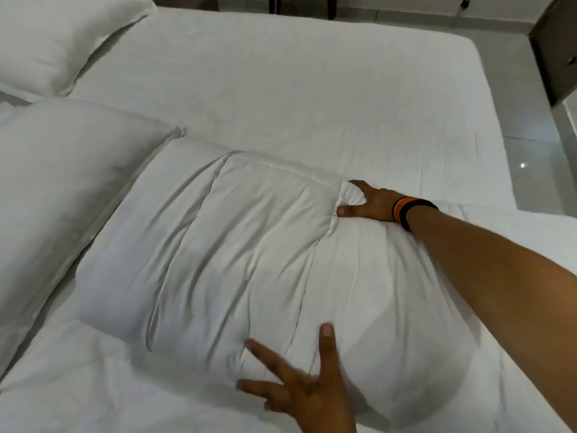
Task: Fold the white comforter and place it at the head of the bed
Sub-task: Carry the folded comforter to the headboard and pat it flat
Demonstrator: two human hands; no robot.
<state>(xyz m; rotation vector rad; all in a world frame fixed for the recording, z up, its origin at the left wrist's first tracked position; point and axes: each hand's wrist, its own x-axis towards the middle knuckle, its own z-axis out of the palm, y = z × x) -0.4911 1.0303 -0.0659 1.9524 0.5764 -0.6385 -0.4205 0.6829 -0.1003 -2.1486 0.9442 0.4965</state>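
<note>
On the wide white-sheeted bed [312,89] lies the puffy white quilted comforter [237,254], folded into a thick, roughly square bundle with stitched seams running across its top. It sits on the near half of the mattress, its left edge just beside a plump white pillow [59,189]; a second white pillow [53,42] rests farther back in the corner, apart from the bundle. More loose white fabric spreads under and around the fold toward the near edge.

Both bare hands are on the comforter. The right hand [371,203] reaches across to the far right corner of the fold, palm down, thumb and fingers closed around a small bunch of the fabric there, so that the corner puckers between them. A striped wristband [409,210] of black, orange and yellow circles that wrist. The left hand [306,382] is at the near edge of the bundle, fingers splayed wide and pressing flat into the soft cover, holding nothing.

Beyond the bed, pale glossy floor tiles [530,170] show at the right, with a dark brown cabinet [552,51] standing at the upper corner.
</note>
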